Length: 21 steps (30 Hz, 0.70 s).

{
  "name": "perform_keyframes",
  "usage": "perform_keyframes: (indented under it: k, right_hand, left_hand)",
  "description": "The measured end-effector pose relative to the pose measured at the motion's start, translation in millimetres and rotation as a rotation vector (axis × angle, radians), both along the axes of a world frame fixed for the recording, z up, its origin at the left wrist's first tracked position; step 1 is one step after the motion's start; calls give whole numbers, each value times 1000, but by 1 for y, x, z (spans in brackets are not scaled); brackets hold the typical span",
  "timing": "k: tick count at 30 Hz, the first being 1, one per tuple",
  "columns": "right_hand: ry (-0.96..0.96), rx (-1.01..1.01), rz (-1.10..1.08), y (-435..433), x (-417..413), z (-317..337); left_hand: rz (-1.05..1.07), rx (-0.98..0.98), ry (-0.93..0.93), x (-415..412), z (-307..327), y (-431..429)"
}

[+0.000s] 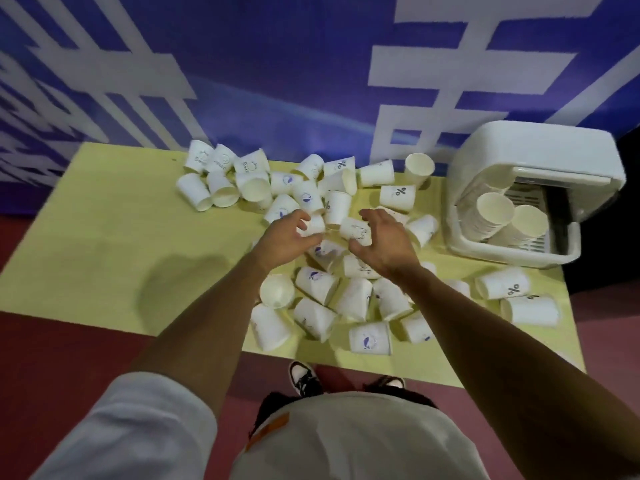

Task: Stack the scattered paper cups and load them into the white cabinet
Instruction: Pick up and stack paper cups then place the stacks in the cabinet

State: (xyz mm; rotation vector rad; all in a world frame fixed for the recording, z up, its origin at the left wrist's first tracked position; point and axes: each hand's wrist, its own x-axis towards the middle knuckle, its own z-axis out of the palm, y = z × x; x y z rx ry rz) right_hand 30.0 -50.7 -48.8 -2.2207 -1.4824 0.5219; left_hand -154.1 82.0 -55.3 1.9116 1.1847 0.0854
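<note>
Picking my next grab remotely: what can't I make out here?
Head view:
White cabinet interior: hood hides the back; stacked cups too tightly nested to count.
Cups below the left hand and right hand, each gripping a cup: covered by hands and forearms.
Blue cup logos: blurred, unreadable.
Banner lettering: cut off at top edge.

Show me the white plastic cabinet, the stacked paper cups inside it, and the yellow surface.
White plastic cabinet (533, 150): head view, rounded top.
Stacked paper cups (495, 207): head view, left stack's mouth.
Yellow surface (104, 220): head view, bare left side.
</note>
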Motion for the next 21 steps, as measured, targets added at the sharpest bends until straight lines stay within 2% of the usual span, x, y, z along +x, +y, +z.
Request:
perform_keyframes:
  k: [12,21]
  right_hand:
    - [-15,26,202,81,-95,10]
    - [-23,-41,191,166,-158,-6]
  left_hand:
    - [219,38,5,-116,6,33]
    - [219,-29,3,-178,-18,121]
